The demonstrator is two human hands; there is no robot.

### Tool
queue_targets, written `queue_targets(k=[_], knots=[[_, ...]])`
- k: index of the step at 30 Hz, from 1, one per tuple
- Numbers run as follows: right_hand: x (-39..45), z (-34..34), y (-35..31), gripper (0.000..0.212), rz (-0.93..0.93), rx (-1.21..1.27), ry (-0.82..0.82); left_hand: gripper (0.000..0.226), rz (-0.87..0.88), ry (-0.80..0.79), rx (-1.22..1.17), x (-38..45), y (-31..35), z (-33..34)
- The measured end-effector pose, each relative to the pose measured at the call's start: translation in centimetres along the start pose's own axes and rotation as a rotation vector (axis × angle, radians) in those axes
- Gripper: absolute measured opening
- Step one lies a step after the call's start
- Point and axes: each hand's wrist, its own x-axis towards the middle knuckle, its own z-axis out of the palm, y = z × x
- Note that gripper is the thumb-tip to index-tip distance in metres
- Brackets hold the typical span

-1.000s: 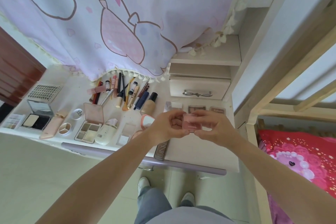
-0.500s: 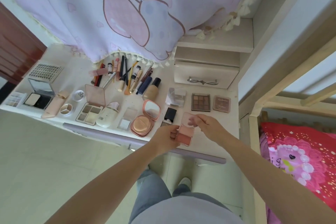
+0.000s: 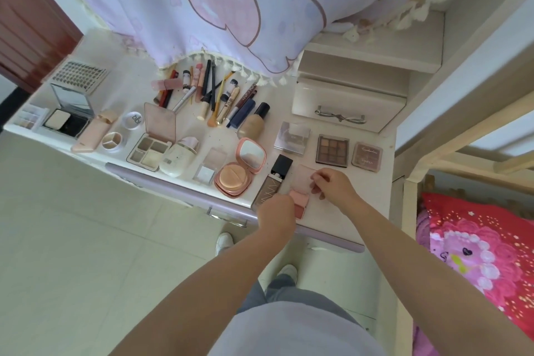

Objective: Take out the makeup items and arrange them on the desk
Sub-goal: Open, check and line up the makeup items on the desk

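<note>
Just right of the frame's centre, the left hand (image 3: pixel 276 212) grips the pink blush compact (image 3: pixel 300 203) at the bench (image 3: pixel 361 211) front edge. The right hand (image 3: pixel 332 186) pinches its clear open lid (image 3: pixel 303 179).

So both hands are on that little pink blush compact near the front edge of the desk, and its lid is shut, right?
Not quite: the lid is open. The head view shows the right hand holding the clear lid tipped back while the left hand steadies the base of the pink blush compact. The rest is right: both hands are on it, near the front edge of the desk.
</note>
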Motion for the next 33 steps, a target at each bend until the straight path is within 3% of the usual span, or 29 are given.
queue_targets(k=[12,16,22,27,33], knots=[[-0.1,-0.4,0.0,0.012,-0.010,0.052,-0.021,0.027,0.080,-0.052,0.108,-0.3,-0.2,-0.5],[-1.0,-1.8,0.1,0.020,-0.008,0.027,0.015,0.031,0.138,-0.028,0.131,0.1,-0.2,-1.7],[0.0,-6.0,1.3,0.037,-0.060,-0.351,0.339,0.028,0.265,0.025,0.119,2.5,-0.4,-4.3],[3.6,-8.5,2.0,0.071,0.078,-0.739,0.192,0.029,0.336,-0.002,0.080,3.9,-1.2,-6.0],[3.6,-8.9,1.1,0.061,0.097,-0.682,0.227,0.028,0.373,-0.045,0.049,5.6,-2.3,-7.7]])
